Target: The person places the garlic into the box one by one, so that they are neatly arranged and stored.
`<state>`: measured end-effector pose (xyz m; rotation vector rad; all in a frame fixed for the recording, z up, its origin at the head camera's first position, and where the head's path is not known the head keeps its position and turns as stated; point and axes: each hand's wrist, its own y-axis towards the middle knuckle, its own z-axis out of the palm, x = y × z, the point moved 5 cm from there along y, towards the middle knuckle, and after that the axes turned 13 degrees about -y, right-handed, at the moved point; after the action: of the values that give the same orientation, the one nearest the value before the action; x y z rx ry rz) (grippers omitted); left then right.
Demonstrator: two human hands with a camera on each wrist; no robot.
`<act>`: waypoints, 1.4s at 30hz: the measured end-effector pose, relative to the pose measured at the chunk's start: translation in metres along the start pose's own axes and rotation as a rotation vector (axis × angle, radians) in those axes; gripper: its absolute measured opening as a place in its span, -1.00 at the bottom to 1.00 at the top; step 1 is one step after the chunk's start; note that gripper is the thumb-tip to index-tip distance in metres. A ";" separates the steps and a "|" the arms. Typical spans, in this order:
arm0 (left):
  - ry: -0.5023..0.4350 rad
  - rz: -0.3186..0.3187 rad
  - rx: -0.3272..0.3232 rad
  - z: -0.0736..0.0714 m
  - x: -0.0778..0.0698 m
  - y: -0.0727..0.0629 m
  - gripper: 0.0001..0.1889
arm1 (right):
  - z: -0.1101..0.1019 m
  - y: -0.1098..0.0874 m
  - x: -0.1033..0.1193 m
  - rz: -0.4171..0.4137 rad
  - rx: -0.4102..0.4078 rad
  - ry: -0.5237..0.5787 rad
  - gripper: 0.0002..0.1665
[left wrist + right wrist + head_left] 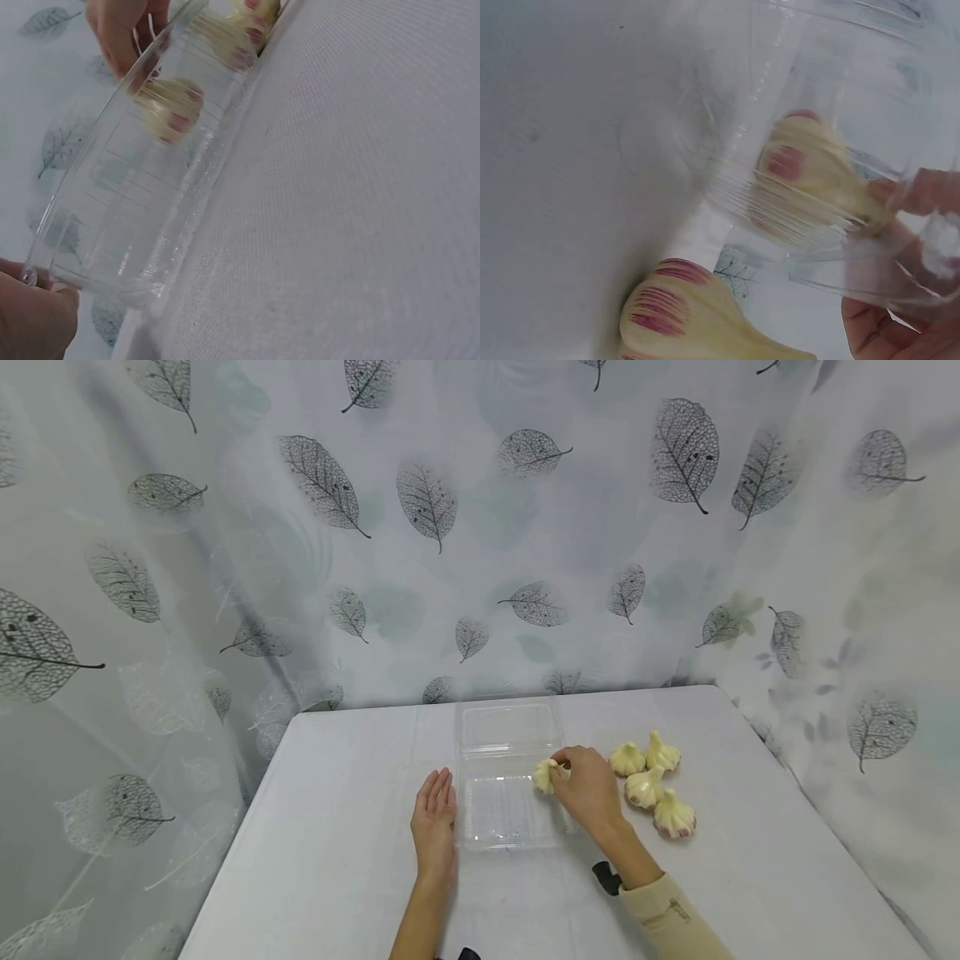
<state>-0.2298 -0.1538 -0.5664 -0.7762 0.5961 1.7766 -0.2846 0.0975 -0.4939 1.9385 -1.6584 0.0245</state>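
In the head view my right hand (591,789) pinches a garlic bulb (544,776) by its stem, over the right part of a clear plastic clamshell box (487,839). Through the box's wall, the right wrist view shows the same garlic bulb (799,176) with its pink-streaked base and the fingertips (907,191) on its stem. My left hand (435,827) lies along the box's left side with its fingers extended. The left wrist view has that hand (34,319) at the corner of the box's rim (75,161).
Several more garlic bulbs (645,787) lie grouped on the white-covered table (337,843), right of the box. The box's lid (510,727) is folded back toward the far edge. A leaf-printed curtain (480,527) hangs behind and around the table.
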 end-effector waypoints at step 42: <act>0.040 0.012 0.006 0.001 -0.001 0.000 -0.41 | 0.005 -0.004 -0.004 -0.014 0.023 -0.042 -0.79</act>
<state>-0.2295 -0.1537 -0.5655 -0.8072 0.6334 1.7733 -0.2836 0.0992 -0.5011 1.9806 -1.6783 -0.0029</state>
